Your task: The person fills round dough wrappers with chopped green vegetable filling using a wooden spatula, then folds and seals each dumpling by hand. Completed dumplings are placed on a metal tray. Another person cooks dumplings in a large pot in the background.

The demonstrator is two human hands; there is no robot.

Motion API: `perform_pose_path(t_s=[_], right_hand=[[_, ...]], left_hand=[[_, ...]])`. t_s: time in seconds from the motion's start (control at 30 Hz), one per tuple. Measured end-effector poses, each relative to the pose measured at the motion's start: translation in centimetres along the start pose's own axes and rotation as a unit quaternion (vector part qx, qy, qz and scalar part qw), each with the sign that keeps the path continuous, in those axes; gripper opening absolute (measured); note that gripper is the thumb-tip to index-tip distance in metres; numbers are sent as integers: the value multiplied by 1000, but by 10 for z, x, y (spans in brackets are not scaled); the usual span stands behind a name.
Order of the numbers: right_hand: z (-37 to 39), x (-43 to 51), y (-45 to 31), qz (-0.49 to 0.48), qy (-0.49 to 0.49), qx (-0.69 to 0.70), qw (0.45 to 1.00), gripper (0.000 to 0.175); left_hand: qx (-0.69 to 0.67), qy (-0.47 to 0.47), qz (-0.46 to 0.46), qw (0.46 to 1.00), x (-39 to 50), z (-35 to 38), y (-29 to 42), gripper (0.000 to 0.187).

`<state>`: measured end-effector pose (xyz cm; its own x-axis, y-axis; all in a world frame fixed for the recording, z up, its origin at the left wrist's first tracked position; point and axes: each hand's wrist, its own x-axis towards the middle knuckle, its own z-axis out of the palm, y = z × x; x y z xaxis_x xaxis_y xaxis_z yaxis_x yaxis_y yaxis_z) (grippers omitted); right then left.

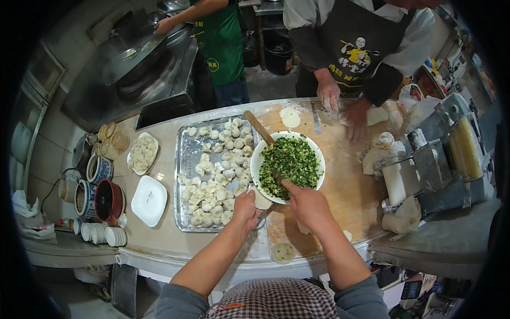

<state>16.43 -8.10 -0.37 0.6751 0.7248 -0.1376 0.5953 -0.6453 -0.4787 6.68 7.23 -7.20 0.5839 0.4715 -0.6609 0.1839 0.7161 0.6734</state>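
Between the fingers of my left hand [245,209] is a pale round dough wrapper [262,200], close to the near rim of a white bowl [322,175]. Chopped green filling [293,159] heaps up inside that bowl. My right hand [310,207] grips a small flat spatula [277,175], its blade in the filling and its handle mostly hidden by my fingers. A wooden handle [259,127] leans over the bowl's far left rim. To the left, many folded dumplings [217,193] crowd a metal tray [179,159].
A person's hands [356,119] work dough across the table, beside a rolled-out wrapper [290,117] and a metal blade [315,117]. A dough machine [434,163] stands right. Left are a plate of dumplings [143,153], a white dish [149,201] and jars [99,167]. A small cup [283,253] sits near the front edge.
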Motion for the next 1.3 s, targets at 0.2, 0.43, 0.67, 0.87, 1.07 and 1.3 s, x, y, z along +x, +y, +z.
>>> perform_pose_path(t_s=[0.2,0.43,0.67,0.87,1.07,1.3], right_hand=[[-25,31,22,11,156,4,988,36],[2,20,0,-42,-15,-51,998,36],[11,14,-6,-73,-29,15,997,31],[49,-30,-10,-55,70,139,986,35],[61,-53,-14,-35,16,168,985,42],[54,-54,-15,-48,43,116,991,43]], left_hand=[[1,3,-4,1000,2,2,3,34],[13,-41,-5,999,0,-4,8,33],[-54,-61,-35,996,-2,3,13,38],[-154,-170,-65,971,-12,17,30,51],[-172,-135,-32,975,-18,24,24,62],[-149,-129,-9,980,-14,18,18,64]])
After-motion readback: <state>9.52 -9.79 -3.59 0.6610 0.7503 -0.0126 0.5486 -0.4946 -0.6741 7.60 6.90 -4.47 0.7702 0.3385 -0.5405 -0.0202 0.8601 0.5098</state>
